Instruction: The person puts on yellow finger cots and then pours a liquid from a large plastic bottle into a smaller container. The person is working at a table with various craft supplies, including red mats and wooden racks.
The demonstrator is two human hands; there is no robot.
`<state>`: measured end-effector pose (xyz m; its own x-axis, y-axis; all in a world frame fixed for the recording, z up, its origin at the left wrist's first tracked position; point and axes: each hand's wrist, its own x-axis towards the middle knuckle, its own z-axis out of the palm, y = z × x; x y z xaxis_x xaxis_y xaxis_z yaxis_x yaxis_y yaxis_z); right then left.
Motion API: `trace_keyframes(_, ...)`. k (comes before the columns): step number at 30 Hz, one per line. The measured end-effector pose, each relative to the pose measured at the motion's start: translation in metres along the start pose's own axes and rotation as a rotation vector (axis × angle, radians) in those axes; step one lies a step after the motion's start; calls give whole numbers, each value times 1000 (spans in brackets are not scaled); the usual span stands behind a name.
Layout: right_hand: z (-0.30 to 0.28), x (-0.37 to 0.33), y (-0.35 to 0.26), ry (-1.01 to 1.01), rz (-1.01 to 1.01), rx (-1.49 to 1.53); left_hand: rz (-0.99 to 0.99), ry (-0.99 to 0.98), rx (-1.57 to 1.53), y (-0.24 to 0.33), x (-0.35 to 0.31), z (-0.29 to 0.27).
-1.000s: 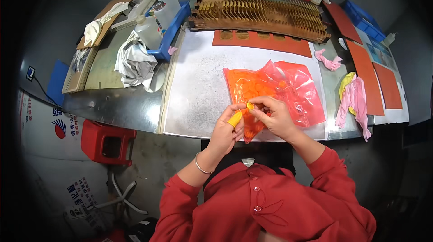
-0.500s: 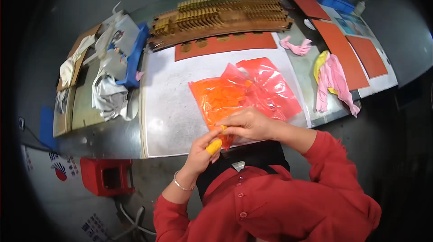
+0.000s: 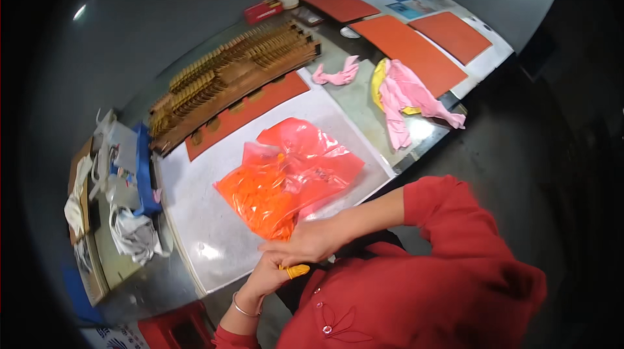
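Note:
My left hand [image 3: 265, 277] has its thumb stretched out, wearing a yellow finger cot [image 3: 298, 271]. Its other fingers are mostly hidden under my right hand [image 3: 307, 243], whose fingers are closed around them; what they grip is out of sight. Just beyond both hands, a clear reddish plastic bag [image 3: 325, 170] lies on the white sheet. Many small orange pieces [image 3: 255, 201], probably finger cots, fill its near left part. The bag's near corner comes close to my right hand.
Behind the bag stands a long brown rack [image 3: 234, 79] of brass-coloured pieces, beside an orange-red board [image 3: 250, 115]. Pink and yellow gloves [image 3: 416, 92] lie at right, near more orange-red boards [image 3: 409, 47]. A blue bin [image 3: 148, 173] and grey cloth [image 3: 135, 235] are at left.
The view has turned, so the table appears rotated. My right hand has moved over my left fingers, covering the left fingertip and the yellow piece that showed between the hands before.

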<state>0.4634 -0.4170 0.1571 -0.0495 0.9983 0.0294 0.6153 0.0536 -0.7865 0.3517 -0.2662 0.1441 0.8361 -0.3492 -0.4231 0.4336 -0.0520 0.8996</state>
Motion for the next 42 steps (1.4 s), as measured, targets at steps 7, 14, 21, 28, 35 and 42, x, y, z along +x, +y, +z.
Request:
trace_keyframes(7, 24, -7, 11, 562, 117, 369, 149, 96, -70, 7, 19, 5)
trace_keyframes(14, 8, -49, 11, 83, 439, 1194, 136, -44, 146, 19, 26, 1)
trace_keyframes(21, 25, -43, 12, -42, 308, 1237, 26, -451, 31, 16, 25, 1)
trace_keyframes(28, 20, -32, 12, -74, 348, 792, -132, -188, 106, 13, 19, 18)
trace_keyframes(35, -4, -32, 27, 173, 156, 1006, 124, -278, -556, 14, 17, 17)
trace_keyframes(42, -6, -24, 5, 292, 247, 568, 196, -97, -912, -4, 31, 11)
